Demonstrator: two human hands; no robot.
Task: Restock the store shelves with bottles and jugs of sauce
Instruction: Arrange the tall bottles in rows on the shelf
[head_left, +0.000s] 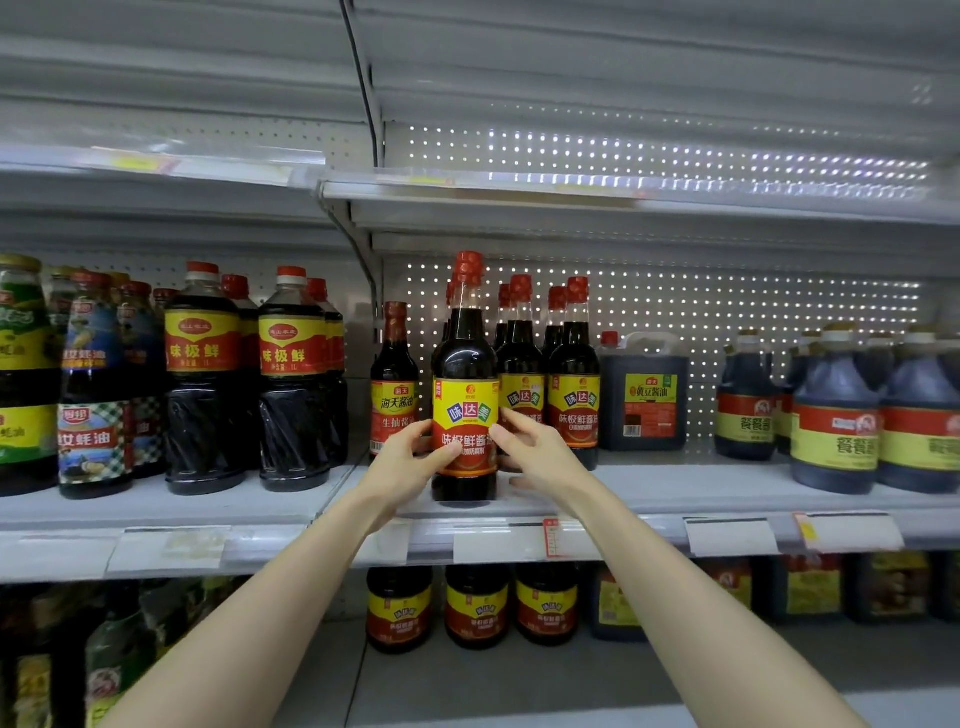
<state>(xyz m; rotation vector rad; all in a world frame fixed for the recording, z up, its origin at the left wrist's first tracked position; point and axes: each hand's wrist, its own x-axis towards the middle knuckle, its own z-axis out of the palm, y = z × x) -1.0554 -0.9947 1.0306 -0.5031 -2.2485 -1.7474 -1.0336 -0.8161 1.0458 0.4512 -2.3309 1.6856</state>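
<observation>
One soy sauce bottle (465, 395) steadied between two hands at the front of a store shelf.

The middle shelf (727, 491) has bare room along its front lip to the right, and the upper shelf (571, 195) sits well above the cap, so there is clearance overhead. A soy sauce jug (644, 395) stands further right. Matching bottles (574, 384) stand just behind and to the right, and a smaller bottle (395, 384) is close on the left, leaving a narrow lane. The held bottle stands upright near the lip. It is full and dark, so probably heavy, rigid and smooth, and best gripped at the labelled waist, not the thin neck. The left hand (410, 457) curls round the label's left side, and the right hand (535, 452) lays nearly straight fingers against its right edge.
</observation>
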